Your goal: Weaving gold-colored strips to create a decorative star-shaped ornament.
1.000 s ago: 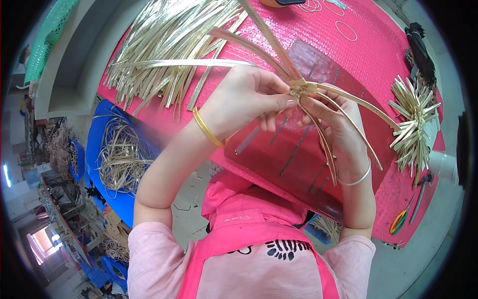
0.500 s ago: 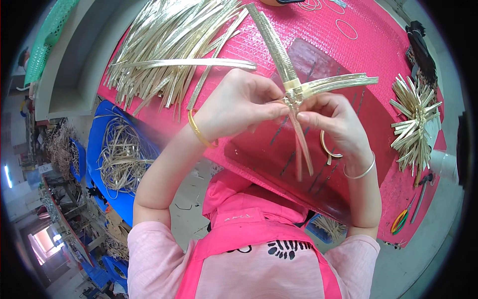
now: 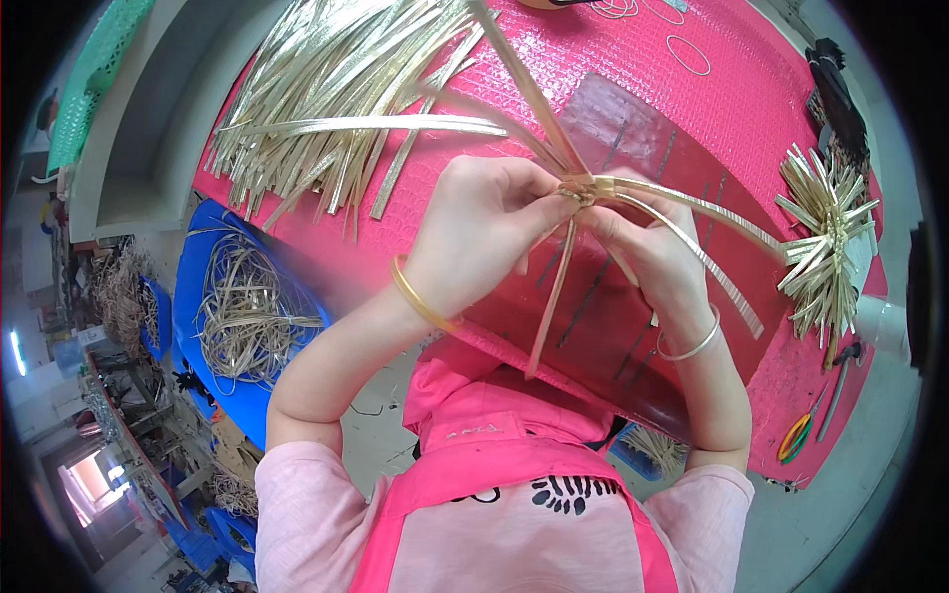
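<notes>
Blue bin point(image 3: 242, 407) holds tangled strips point(image 3: 252, 321); left grip point(image 3: 476, 225) and right grip point(image 3: 664, 249) pinch interlaced gold strips point(image 3: 585, 187).

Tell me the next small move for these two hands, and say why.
I'd probably have the left hand draw the lower strip snug while the right hand steadies the gold strip bundle: both hands pinch it near its centre, and its ends splay outward in several directions.

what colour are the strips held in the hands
The strips are shiny gold, best seen in the head view.
</notes>
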Tool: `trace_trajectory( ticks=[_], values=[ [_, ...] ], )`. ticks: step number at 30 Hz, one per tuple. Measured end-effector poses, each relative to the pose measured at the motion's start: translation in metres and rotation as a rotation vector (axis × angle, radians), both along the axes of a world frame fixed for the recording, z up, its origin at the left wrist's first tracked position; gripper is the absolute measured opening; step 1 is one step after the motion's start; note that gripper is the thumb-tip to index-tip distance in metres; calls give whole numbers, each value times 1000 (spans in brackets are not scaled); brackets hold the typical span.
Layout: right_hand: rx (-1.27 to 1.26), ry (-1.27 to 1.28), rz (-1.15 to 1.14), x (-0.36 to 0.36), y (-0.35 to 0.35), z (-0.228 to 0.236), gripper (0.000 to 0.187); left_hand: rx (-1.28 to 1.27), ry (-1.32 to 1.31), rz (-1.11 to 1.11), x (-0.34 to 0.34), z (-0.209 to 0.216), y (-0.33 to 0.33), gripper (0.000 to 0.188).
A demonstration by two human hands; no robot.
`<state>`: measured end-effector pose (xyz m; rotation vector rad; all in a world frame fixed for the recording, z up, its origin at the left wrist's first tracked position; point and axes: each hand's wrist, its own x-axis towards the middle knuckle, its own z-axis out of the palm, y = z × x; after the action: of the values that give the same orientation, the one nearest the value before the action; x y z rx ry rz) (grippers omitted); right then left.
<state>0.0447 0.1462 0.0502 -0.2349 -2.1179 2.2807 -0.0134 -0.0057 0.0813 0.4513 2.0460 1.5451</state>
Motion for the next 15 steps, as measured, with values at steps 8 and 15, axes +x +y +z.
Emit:
trace_trajectory(
  ticks=[8, 15],
  values=[
    [-339, -92, 36, 8, 1, 1, 13, 83, 92, -141, -16, -6, -14, 12],
    [-771, -33, 107, 12, -15, 4, 13, 90, 737, -103, -5, -4, -11, 12]
  ],
)
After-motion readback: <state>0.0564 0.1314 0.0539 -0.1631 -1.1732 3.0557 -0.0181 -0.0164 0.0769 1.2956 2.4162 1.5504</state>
